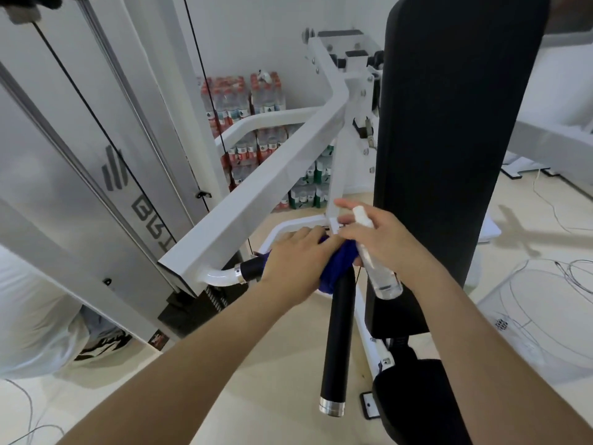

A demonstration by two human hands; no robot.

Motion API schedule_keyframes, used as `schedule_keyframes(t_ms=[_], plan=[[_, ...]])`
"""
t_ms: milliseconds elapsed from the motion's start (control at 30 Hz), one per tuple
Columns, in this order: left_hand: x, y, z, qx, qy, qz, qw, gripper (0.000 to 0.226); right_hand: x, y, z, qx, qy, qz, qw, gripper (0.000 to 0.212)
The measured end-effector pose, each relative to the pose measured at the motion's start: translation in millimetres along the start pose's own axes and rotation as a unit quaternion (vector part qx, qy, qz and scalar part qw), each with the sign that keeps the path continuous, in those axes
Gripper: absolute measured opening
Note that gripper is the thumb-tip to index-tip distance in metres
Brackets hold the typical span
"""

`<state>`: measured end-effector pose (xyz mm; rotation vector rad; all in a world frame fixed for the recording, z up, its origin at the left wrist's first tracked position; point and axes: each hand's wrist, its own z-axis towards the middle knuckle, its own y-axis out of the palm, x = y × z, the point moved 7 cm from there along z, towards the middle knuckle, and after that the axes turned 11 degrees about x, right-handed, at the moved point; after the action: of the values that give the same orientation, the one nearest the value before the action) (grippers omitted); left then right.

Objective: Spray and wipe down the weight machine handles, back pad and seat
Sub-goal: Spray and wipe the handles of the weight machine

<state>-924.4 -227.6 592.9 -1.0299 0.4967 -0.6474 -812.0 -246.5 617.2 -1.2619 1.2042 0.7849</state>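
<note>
Head view: left hand (293, 258) presses a crumpled blue cloth (338, 263) around the black foam-covered machine handle (338, 332). Right hand (377, 237) clasps a clear plastic spray bottle (377, 268) just beside it, apparently touching the cloth.

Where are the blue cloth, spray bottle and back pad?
blue cloth (340, 268): head view, bunched fabric between the hands.
spray bottle (383, 277): head view, clear lower body below the right hand.
back pad (449, 139): head view, middle of the black upright face.
</note>
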Motion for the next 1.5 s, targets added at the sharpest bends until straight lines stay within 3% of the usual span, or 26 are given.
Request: schedule_keyframes(t_ms=[67, 167, 267, 300, 333, 400, 567, 633, 700, 767, 900, 1067, 1167, 1233, 1300, 1333, 1433, 1500], plan=[[-3, -2, -10, -0.013, 0.037, -0.058, 0.998, 0.061, -5, 7, -3, -0.039, -0.009, -0.077, 0.996, 0.031], [-12, -18, -14, -0.055, 0.018, -0.287, 0.956, 0.065, -1, 11, -10, -0.061, 0.013, -0.098, 0.993, 0.015], [-32, -22, -12, -0.061, -0.152, -0.426, 0.890, 0.044, 19, 5, -17, -0.027, 0.033, -0.159, 0.986, 0.028], [-40, -15, -11, -0.071, -0.216, -0.404, 0.886, 0.031, 25, 5, -22, -0.012, 0.045, -0.149, 0.988, 0.031], [-41, -10, -7, -0.092, -0.230, -0.331, 0.911, 0.032, 31, 4, -28, 0.007, 0.053, -0.143, 0.988, 0.033], [-30, -2, 4, -0.117, -0.186, -0.182, 0.958, 0.049, 39, 5, -35, 0.040, 0.050, -0.177, 0.982, 0.038], [21, -8, 35, -0.109, -0.038, -0.059, 0.992, 0.047, 57, 8, -55, 0.054, 0.089, -0.140, 0.985, 0.054], [30, -9, 31, -0.062, -0.003, -0.042, 0.997, 0.047, 65, 10, -66, 0.062, 0.107, -0.116, 0.986, 0.053], [33, -11, 15, 0.035, 0.013, -0.052, 0.998, 0.043, 71, 14, -78, 0.064, 0.114, -0.100, 0.986, 0.044], [35, -10, -5, 0.088, -0.011, -0.106, 0.990, 0.040, 75, 19, -89, 0.052, 0.108, -0.094, 0.988, 0.033], [46, -5, -38, 0.070, -0.076, -0.220, 0.970, 0.045, 87, 29, -117, 0.005, 0.107, -0.055, 0.993, 0.021], [61, -5, -82, 0.035, -0.228, -0.421, 0.877, 0.070, 97, 22, -143, -0.061, 0.131, -0.047, 0.988, 0.014], [64, -4, -96, -0.030, -0.372, -0.435, 0.820, 0.080, 90, -8, -130, 0.024, 0.125, -0.042, 0.991, 0.024], [64, 5, -86, -0.069, -0.425, -0.435, 0.790, 0.063, 75, -25, -115, 0.095, 0.110, -0.030, 0.989, 0.033], [58, 11, -65, -0.052, -0.455, -0.435, 0.775, 0.045, 58, -26, -97, 0.120, 0.083, -0.004, 0.989, 0.034], [56, 11, -56, -0.043, -0.468, -0.423, 0.774, 0.041, 49, -24, -88, 0.125, 0.067, 0.008, 0.990, 0.031], [55, 5, -50, -0.017, -0.460, -0.320, 0.828, 0.036, 31, -15, -67, 0.109, 0.034, -0.006, 0.993, 0.012], [58, 4, -56, -0.013, -0.451, -0.289, 0.844, 0.034, 32, -7, -58, 0.061, 0.022, -0.054, 0.996, 0.019]])
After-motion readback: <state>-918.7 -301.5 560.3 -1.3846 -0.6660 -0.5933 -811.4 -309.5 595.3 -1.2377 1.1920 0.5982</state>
